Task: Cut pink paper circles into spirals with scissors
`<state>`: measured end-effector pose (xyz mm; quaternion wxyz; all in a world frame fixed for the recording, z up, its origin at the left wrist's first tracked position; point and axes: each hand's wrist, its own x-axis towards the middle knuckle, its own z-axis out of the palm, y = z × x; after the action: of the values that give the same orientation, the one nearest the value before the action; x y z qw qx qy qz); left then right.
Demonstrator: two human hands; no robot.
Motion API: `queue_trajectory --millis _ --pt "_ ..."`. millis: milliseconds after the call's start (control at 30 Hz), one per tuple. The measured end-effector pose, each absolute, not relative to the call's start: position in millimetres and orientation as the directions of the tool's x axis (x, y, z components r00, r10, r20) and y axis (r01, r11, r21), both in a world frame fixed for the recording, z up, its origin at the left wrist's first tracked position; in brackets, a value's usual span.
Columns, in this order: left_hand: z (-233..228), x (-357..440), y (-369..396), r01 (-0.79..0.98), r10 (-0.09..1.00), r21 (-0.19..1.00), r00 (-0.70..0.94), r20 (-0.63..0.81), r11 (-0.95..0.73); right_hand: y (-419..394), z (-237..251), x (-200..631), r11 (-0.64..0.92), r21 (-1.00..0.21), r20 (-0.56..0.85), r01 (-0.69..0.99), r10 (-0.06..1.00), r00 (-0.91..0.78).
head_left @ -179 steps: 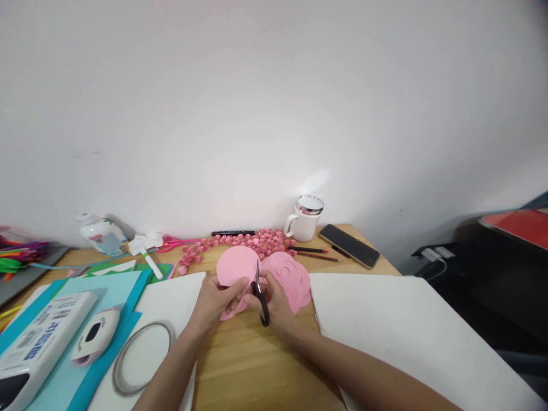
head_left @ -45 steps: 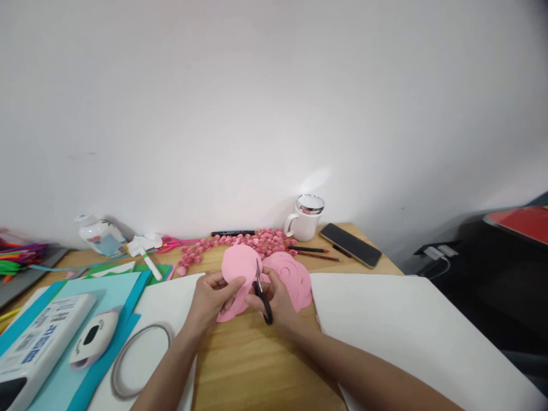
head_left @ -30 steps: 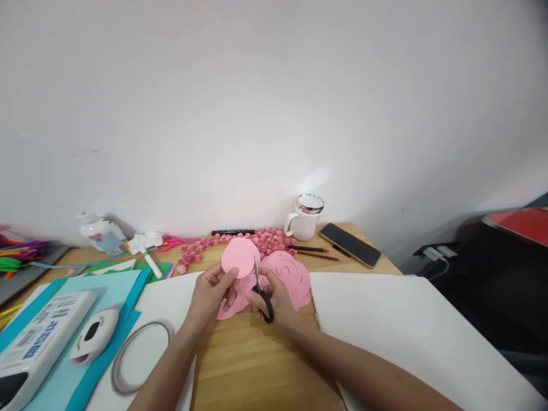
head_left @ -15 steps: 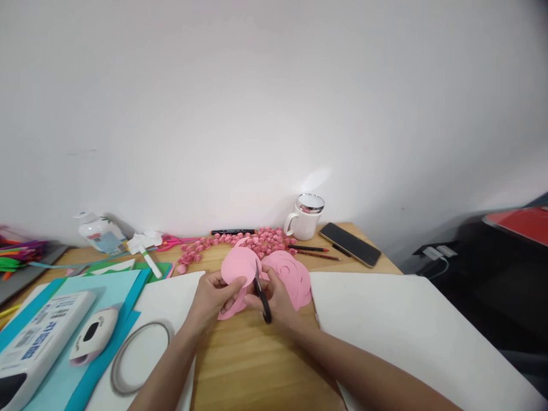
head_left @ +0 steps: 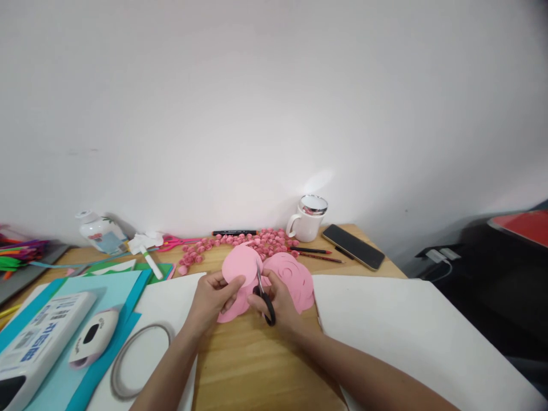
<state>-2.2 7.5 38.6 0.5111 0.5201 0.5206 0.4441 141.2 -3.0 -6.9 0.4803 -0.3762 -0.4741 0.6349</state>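
Two hands at work, left hand [head_left: 213, 298] grip pinching pink paper disc [head_left: 240, 267], right hand [head_left: 276, 298] clenching scissors [head_left: 262, 288] — blade beside disc.

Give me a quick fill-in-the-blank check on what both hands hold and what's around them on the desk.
1. The right hand works a pair of black-handled ____ .
2. The left hand holds a paper disc coloured ____ .
3. The white mug stands against the wall, just left of the dark ____ lying flat.
4. The small pink paper roses lie on the ____ desk.

Missing words: scissors; pink; phone; wooden
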Motion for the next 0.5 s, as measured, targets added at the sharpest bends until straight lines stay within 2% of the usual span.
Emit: queue_trajectory --millis 333,500 --pt "40.9 0.0 6.7 -0.025 0.996 0.999 0.071 -0.046 0.048 -3.1 -12.7 139.3 -0.064 -0.979 -0.012 -0.193 0.967 -0.256" --pt "43.2 0.3 6.5 0.019 0.998 0.997 -0.007 -0.068 0.068 -6.4 -9.1 137.6 -0.094 -0.976 -0.035 -0.196 0.957 -0.286"
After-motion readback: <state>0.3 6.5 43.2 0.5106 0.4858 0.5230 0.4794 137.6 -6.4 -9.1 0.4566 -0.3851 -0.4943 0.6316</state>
